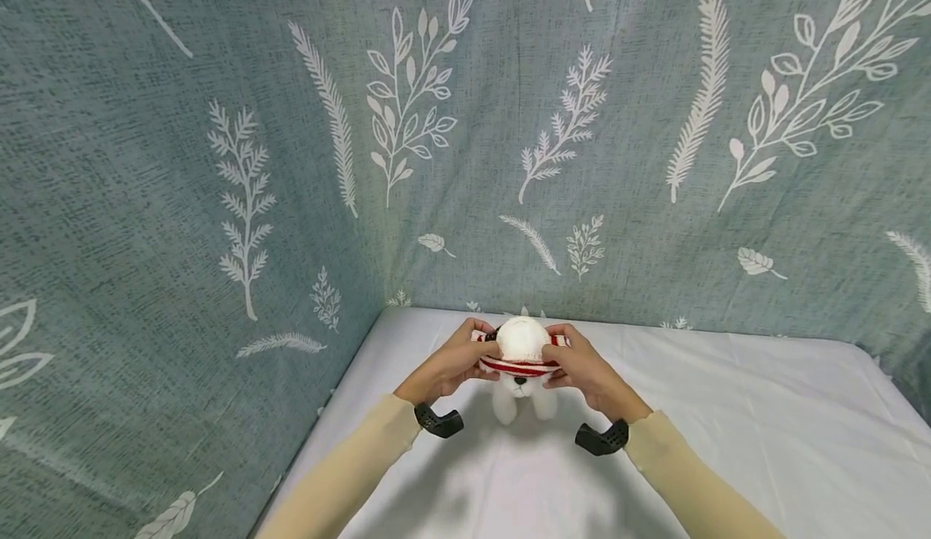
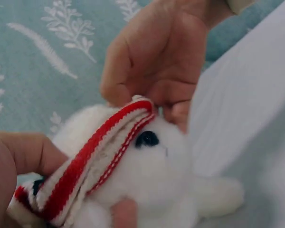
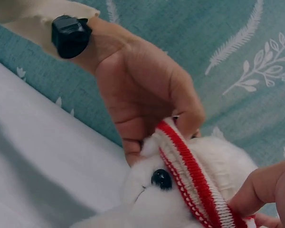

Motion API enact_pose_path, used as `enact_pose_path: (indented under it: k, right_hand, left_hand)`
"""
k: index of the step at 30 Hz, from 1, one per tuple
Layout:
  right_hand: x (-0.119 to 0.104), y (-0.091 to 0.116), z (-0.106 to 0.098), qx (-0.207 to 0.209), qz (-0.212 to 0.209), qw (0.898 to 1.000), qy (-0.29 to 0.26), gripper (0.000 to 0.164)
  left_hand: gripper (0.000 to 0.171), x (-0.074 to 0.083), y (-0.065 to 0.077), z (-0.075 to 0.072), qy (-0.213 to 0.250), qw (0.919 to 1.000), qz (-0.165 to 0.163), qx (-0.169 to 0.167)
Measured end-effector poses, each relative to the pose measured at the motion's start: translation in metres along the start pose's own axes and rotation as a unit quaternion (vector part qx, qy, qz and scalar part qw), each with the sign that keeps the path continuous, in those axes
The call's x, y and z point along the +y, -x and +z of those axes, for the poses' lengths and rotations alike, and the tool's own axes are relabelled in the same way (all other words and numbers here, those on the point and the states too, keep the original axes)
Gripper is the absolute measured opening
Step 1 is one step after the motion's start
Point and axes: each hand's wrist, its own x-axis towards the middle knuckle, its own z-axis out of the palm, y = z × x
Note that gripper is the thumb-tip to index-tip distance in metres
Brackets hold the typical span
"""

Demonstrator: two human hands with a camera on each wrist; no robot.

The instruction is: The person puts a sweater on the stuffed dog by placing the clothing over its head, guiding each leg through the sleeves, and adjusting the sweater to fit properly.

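Note:
A white plush animal [image 1: 519, 389] with a black nose faces me on the white surface. Across the front of its head runs a knitted piece [image 2: 92, 156] with red and white stripes, low enough to hide part of the face. My left hand [image 1: 460, 359] pinches one side of this knit between thumb and fingers, and one fingertip shows below it, against the fur. On the opposite side, my right hand [image 1: 584, 368] grips the knit the same way, its thumb over the striped edge [image 3: 192, 166]. A black eye [image 3: 162, 179] shows beside that edge in the right wrist view.
The white-covered table [image 1: 727, 426] extends to the right and toward me. A grey-green curtain [image 1: 465, 159] with white leaf prints hangs behind it and along the left side. Each wrist wears a black device [image 1: 602, 438].

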Motion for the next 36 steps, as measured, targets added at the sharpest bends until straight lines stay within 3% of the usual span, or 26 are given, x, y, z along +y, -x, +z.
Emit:
enact_pose_path:
  k: [4,9,13,17,22,25,32,36]
  right_hand:
    - [0.002,-0.002,0.001,0.002,-0.02,1.0,-0.008,0.051]
    - [0.007,-0.003,0.006,0.026,-0.042,0.998,0.031,0.051]
    - [0.011,-0.003,0.007,0.043,-0.041,0.997,0.039,0.053]
    - [0.013,-0.003,0.006,0.041,-0.031,0.999,-0.008,0.052]
    - [0.01,-0.001,0.007,0.009,-0.014,0.998,-0.056,0.055]
    - [0.007,0.001,0.007,-0.01,0.005,0.998,-0.065,0.061]
    - [0.005,0.004,0.009,-0.026,0.002,0.997,-0.078,0.072]
    - [0.005,0.006,0.013,-0.029,-0.008,0.996,-0.087,0.081]
  left_hand:
    - [0.047,-0.006,-0.001,0.004,0.004,0.9998,0.004,0.021]
    - [0.047,-0.011,0.001,0.007,0.014,0.9992,0.004,0.038]
    - [0.046,-0.013,0.003,0.005,0.04,0.9988,-0.001,0.029]
    - [0.045,-0.014,0.004,0.003,0.07,0.997,-0.033,0.003]
    - [0.069,-0.014,0.006,0.003,0.094,0.9928,-0.061,-0.042]
    - [0.08,-0.013,0.007,0.004,0.107,0.9914,-0.063,-0.042]
    - [0.069,-0.015,0.005,0.01,0.093,0.9937,-0.048,-0.041]
    - [0.072,-0.016,0.005,0.012,0.092,0.9945,-0.032,-0.039]
